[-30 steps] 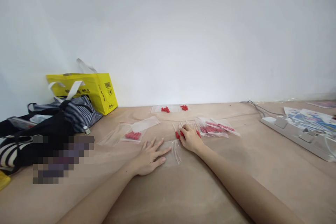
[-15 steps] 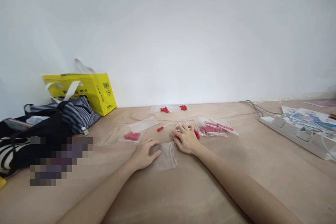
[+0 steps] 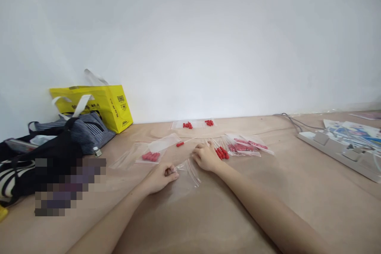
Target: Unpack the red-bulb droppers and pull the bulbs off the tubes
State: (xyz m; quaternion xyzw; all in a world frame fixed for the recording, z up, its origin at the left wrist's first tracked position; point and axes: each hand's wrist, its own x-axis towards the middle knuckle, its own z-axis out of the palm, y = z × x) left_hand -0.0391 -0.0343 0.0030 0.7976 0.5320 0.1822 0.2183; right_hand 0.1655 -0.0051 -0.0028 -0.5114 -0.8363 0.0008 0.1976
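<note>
My left hand [image 3: 160, 176] pinches the left side of a clear zip-lock bag [image 3: 187, 176] lying on the table. My right hand [image 3: 206, 155] is curled, its fingers bent down over the pale shafts of thin sticks with red ends; whether anything is within the fingers is hidden. Just right of it lies a group of red-ended sticks [image 3: 222, 153]. A single red-ended stick [image 3: 180, 144] rests beyond the hands. Left of that, a bag of red-ended sticks [image 3: 151, 156] lies flat, and more filled clear bags [image 3: 244, 147] overlap to the right.
By the wall are more red-ended sticks [image 3: 187, 125] on clear plastic. A yellow bag [image 3: 116, 107], a striped bag [image 3: 89, 131] and a black bag [image 3: 59, 158] stand at left. A white power strip [image 3: 336, 154] with cables and printed papers [image 3: 351, 129] is at right.
My left fingers have closed on the bag's side. My right hand has curled and shifted slightly left, uncovering the red ends of the grouped sticks. The view has shifted slightly.
</note>
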